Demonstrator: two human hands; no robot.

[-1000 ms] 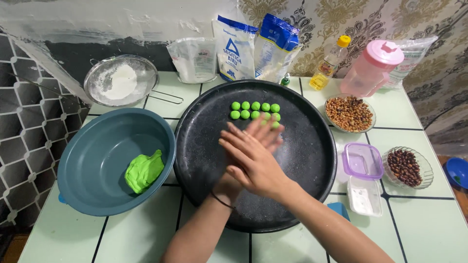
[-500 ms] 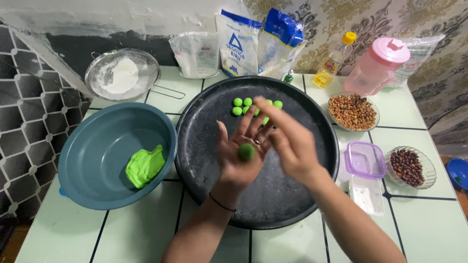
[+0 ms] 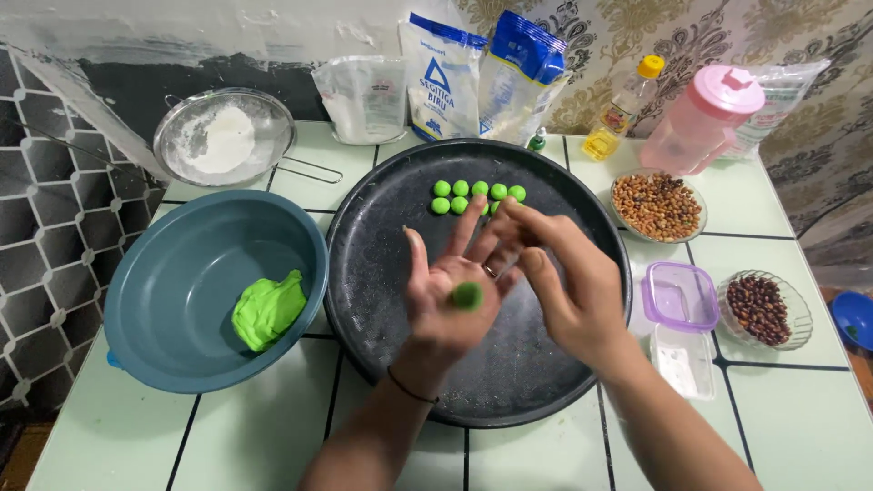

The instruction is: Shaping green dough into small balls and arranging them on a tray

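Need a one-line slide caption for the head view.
Left hand cups a green dough ball over a black tray of finished balls; right hand hovers beside.

dough ball (image 3: 467, 295) – bright green | tray (image 3: 382, 273) – black | bowl (image 3: 173, 273) – teal, green dough (image 3: 266, 309) inside | jug (image 3: 702, 120) – pink | table (image 3: 800, 427) – pale green tiles, dark grout | wallpaper (image 3: 818, 36) – beige floral

We see the left hand (image 3: 447, 291) held palm up over a round black metal tray (image 3: 382, 273), a small green dough ball (image 3: 467, 295) resting on it; the right hand (image 3: 568, 282) hovers just beside, fingers spread. More green balls (image 3: 477, 195) sit in rows on the tray, near a blue plastic bowl (image 3: 173, 300) holding a lump of green dough (image 3: 266, 309)
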